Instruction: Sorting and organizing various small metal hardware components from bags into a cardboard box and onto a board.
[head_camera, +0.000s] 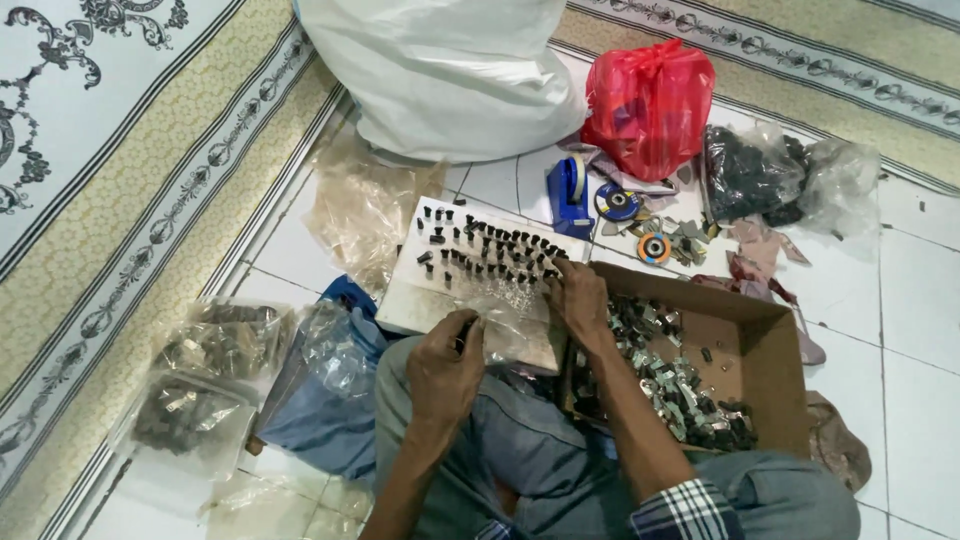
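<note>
Fingers of the left hand (445, 365) are curling around a small dark part at the near edge of the white board (420, 300), while the right hand (580, 297) is pinching another at its right edge. Black pegs (495, 250) are filling about half the board; the cardboard box (770, 370) beside it is holding many loose metal pieces (672, 385).

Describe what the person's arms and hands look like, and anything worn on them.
Both hands are bare, with no gloves, rings or watch visible. The left hand and its forearm are uncovered to the frame's edge. The right hand leads up a bare forearm to a plaid sleeve, checked in dark blue, white and red, ending near the elbow.
</note>
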